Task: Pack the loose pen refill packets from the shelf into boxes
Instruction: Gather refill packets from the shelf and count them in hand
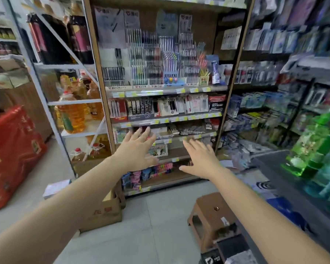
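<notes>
Our left hand (136, 147) covers some things on the brown wooden shelf (189, 137), so we cannot see what sits behind it. The small grey loose packets (191, 129) there are too tiny and fuzzy for us to read. Our left arm (65, 206) hides much of the brown cardboard box (105, 212) on the floor. Our right arm (265, 216) hides one side of the brown plastic stool (211, 212). The hanging goods on the right rack (293, 44) are all blur. The big red sack (11, 153) is cut off at the left edge

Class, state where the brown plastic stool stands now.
Head view: the brown plastic stool stands on the grey floor at lower right, right of the cardboard box, below the right hand.
</notes>
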